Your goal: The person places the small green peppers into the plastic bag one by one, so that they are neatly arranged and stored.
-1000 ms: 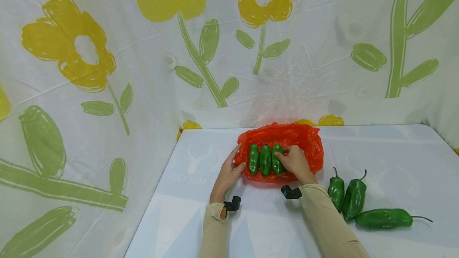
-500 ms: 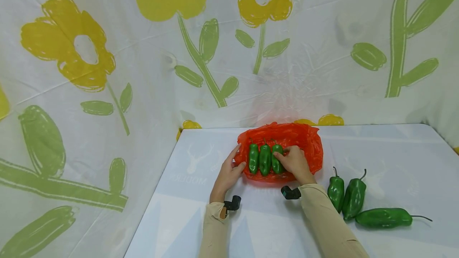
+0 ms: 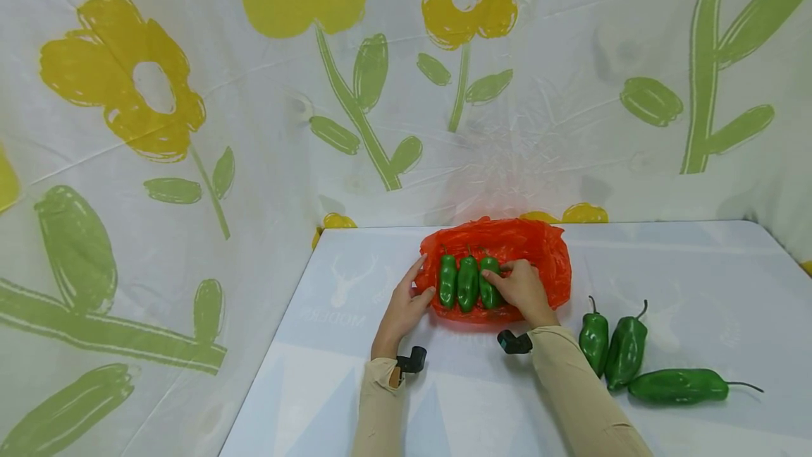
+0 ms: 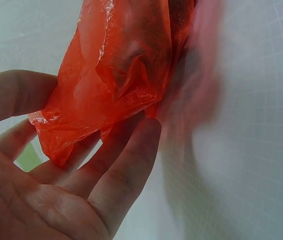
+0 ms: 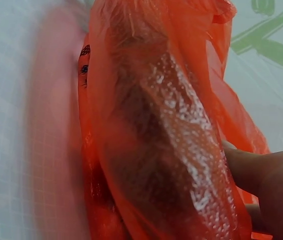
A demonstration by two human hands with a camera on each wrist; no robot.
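Observation:
Three green peppers lie side by side in an opened red plastic bag (image 3: pixel 550 249), stems toward the back of the table. My right hand (image 3: pixel 526 291) reaches into the bag and holds the rightmost green pepper (image 3: pixel 491 297), thumb on its upper side. Beside it lie the middle pepper (image 3: pixel 468 288) and the left pepper (image 3: pixel 447 284). At the bag's left side, my left hand (image 4: pixel 56 195) grips the thin plastic, with the thumb on one face and the fingers spread under the other. In the right wrist view, the bag wall hides the held pepper and most of the right hand.
Three more green peppers lie on the white table (image 3: pixel 710 266) at the right: an upright-lying pair, the left one (image 3: pixel 594 340) and the right one (image 3: pixel 626 351), and a sideways pepper (image 3: pixel 680 386). A flower-printed curtain (image 3: pixel 545 147) hangs behind the table.
My right hand and the three peppers in the bag have shifted very slightly left. My left hand stays on the bag's side.

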